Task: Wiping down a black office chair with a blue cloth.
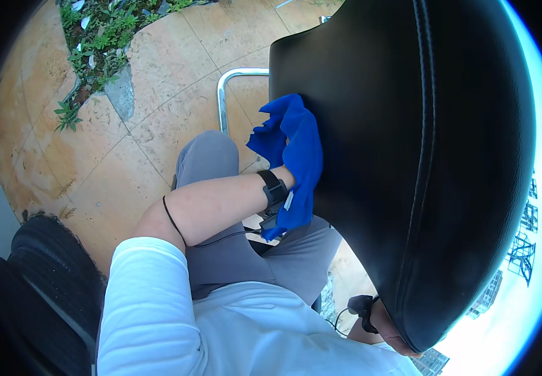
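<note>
A large black padded chair [371, 144], leather-like with a stitched seam, is tilted up in front of me and fills the right side. My left hand [288, 178] is wrapped in a blue cloth [302, 150] that lies against the chair's near surface; the cloth hides the fingers. A black strap with a small device [274, 188] circles that wrist. Low on the right, my right hand [390, 329] grips the chair's lower edge, partly hidden behind it. Another small black device [361, 305] sits at the right wrist.
A bent chrome tube [222, 94] sticks out from the chair's left side. Stained beige tiles [164, 69] cover the ground, with a weedy soil patch [111, 31] at the far left. Dark ridged rubber-like shapes [51, 276] stand by my left side. A thin cable [227, 237] runs near my left forearm.
</note>
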A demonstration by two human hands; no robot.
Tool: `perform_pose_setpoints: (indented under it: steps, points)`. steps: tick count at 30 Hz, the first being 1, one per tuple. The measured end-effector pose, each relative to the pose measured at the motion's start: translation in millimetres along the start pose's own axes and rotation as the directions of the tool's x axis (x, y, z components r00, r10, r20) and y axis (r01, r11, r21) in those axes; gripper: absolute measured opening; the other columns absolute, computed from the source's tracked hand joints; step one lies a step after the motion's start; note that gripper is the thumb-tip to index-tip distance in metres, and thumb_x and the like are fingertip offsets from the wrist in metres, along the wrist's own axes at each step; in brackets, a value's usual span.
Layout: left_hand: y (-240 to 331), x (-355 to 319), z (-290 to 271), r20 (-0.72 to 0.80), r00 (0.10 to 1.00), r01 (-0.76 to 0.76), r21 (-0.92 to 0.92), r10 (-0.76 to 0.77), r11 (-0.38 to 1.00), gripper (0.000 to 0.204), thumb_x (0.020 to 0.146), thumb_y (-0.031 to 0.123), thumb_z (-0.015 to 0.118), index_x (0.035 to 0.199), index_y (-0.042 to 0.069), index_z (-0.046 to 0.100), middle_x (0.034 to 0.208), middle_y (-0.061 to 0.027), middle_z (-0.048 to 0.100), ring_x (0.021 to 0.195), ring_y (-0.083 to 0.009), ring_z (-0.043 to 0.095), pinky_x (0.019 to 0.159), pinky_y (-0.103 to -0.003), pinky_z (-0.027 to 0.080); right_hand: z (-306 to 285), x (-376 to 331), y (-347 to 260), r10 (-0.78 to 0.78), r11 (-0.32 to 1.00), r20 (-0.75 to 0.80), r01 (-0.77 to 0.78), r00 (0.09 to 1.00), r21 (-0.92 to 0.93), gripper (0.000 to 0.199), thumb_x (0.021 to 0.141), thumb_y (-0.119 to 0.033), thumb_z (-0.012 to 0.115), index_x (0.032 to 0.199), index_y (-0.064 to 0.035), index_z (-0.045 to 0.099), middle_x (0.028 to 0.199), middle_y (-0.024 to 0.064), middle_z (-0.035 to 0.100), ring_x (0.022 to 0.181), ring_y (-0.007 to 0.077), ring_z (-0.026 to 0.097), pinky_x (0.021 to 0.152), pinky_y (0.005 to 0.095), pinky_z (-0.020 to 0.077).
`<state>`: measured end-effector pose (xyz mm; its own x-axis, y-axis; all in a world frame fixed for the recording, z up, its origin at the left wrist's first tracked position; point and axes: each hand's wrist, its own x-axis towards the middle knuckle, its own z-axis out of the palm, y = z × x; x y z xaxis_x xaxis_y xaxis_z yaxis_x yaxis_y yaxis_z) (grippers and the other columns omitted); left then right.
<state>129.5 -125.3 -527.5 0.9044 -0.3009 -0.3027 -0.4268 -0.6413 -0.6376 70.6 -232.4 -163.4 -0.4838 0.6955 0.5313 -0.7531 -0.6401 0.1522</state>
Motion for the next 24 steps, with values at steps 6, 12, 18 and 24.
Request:
perform_pose_setpoints:
  steps: [6,12,18,24]
  points:
    - [-25,63,60,-0.04,0.998,-0.034,0.161,0.041,0.986,0.032,0.109,0.028,0.036,0.115,0.013,0.064,0.105,-0.0079,0.06,0.096,-0.0211,0.058,0.087,-0.039,0.052,7,9,16,-0.086,0.995,-0.035,0.084,0.996,-0.059,0.046,0.094,-0.042,0.057,0.125,-0.0079,0.06,0.114,0.0095,0.067,0.096,0.0282,0.072,0.091,0.0493,0.0616]
    - [-40,75,58,-0.056,0.998,-0.009,0.343,0.03,0.939,0.032,0.109,0.029,0.037,0.116,0.013,0.064,0.107,-0.0084,0.061,0.098,-0.0216,0.059,0.087,-0.039,0.052,10,22,25,-0.111,0.986,-0.067,0.101,0.992,-0.133,0.046,0.094,-0.042,0.057,0.125,-0.0079,0.06,0.114,0.0093,0.067,0.095,0.0282,0.072,0.09,0.0493,0.0618]
    - [-17,-18,12,-0.119,0.992,0.038,0.542,0.032,0.839,0.032,0.11,0.03,0.037,0.118,0.013,0.063,0.109,-0.009,0.062,0.099,-0.0221,0.06,0.088,-0.039,0.052,10,42,44,-0.163,0.956,-0.093,0.134,0.982,-0.26,0.046,0.093,-0.042,0.057,0.125,-0.0079,0.061,0.113,0.0092,0.067,0.094,0.0282,0.073,0.09,0.0493,0.062]
    - [-3,-57,-32,-0.153,0.987,0.076,0.702,0.045,0.708,0.032,0.11,0.031,0.038,0.12,0.013,0.063,0.111,-0.0096,0.062,0.1,-0.0227,0.061,0.089,-0.039,0.053,15,55,66,-0.211,0.921,-0.103,0.162,0.972,-0.353,0.046,0.093,-0.041,0.058,0.124,-0.008,0.061,0.113,0.009,0.067,0.094,0.0282,0.073,0.089,0.0493,0.0623]
